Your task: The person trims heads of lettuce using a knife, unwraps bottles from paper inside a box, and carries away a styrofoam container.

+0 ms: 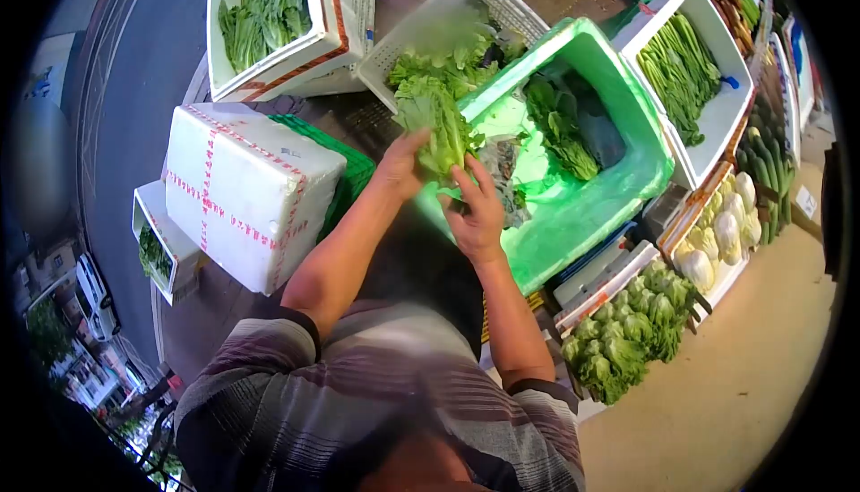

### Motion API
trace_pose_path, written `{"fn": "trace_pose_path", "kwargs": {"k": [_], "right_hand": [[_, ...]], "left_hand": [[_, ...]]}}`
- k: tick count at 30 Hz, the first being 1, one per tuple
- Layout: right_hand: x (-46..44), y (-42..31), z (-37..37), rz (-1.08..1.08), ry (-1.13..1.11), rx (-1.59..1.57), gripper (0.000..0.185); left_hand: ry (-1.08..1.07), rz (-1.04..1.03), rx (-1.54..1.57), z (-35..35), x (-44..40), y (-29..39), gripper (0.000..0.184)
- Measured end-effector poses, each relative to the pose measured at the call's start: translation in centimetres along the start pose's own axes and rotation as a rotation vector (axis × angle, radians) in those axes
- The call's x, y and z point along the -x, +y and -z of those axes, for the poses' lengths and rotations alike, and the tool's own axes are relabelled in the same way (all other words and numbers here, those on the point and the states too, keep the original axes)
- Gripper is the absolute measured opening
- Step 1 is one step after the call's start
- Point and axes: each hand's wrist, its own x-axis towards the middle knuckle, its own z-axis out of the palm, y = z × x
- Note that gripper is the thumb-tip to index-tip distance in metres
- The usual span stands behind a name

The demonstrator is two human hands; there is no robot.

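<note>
A head of leafy green lettuce (436, 134) is held upright between both hands, in front of the body. My left hand (403, 165) is closed on its left side, near the lower leaves. On the right side, my right hand (475, 205) touches its base with bent fingers. Behind the lettuce, a white perforated crate (506, 0) holds more leafy greens (448, 67). Just right of my right hand is a box lined with green plastic (573, 237), with dark leafy greens (560, 125) inside.
White foam boxes (242, 192) stand at the left, one with greens at the upper left. At the right are a white box of long green stems (681, 80), pale cabbages (730, 223), cucumbers, and a pile of green lettuces (627, 331).
</note>
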Motion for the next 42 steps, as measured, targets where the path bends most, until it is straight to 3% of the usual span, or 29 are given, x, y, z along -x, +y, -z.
{"fn": "trace_pose_path", "kwargs": {"k": [1, 4, 5, 9, 13, 17, 20, 23, 29, 32, 42], "right_hand": [[0.5, -0.4, -0.3, -0.099, 0.013, -0.07, 0.047], [1.1, 0.3, -1.3, -0.118, 0.181, -0.098, 0.04], [1.2, 0.2, -1.3, -0.189, 0.176, -0.112, 0.026], [1.5, 0.8, -2.1, -0.263, 0.171, -0.149, 0.016], [0.4, 0.1, -2.1, -0.361, 0.079, -0.118, 0.018], [0.6, -0.1, -2.8, -0.291, 0.007, -0.076, 0.031], [0.5, -1.8, -3.6, -0.353, -0.053, -0.021, 0.033], [0.2, -2.6, -5.2, -0.43, -0.056, -0.093, 0.035], [-0.6, -3.6, -6.9, -0.469, -0.066, -0.14, 0.036], [-1.0, -4.1, -7.1, -0.456, -0.073, -0.155, 0.047], [-1.4, -4.0, -7.9, -0.44, -0.02, -0.173, 0.04]], "left_hand": [[-0.009, 0.021, 0.048, 0.4, 0.1, 0.3, 0.059], [0.022, 0.032, 0.144, 1.3, 0.3, 0.9, 0.052], [0.045, 0.027, 0.166, 1.6, 0.4, 1.0, 0.049], [0.089, 0.048, 0.261, 1.2, 1.2, 1.5, 0.046], [0.119, 0.033, 0.318, 1.5, 1.4, 1.5, 0.048], [0.169, 0.009, 0.386, 1.2, 1.8, 1.6, 0.048], [0.21, -0.031, 0.41, 1.2, 1.9, 1.5, 0.048], [0.31, -0.034, 0.404, 0.9, 2.4, 1.5, 0.05], [0.296, -0.025, 0.416, 1.6, 2.6, 1.3, 0.055], [0.322, -0.048, 0.408, 1.4, 3.0, 1.5, 0.058], [0.307, -0.128, 0.425, 2.0, 2.3, 1.2, 0.058]]}}
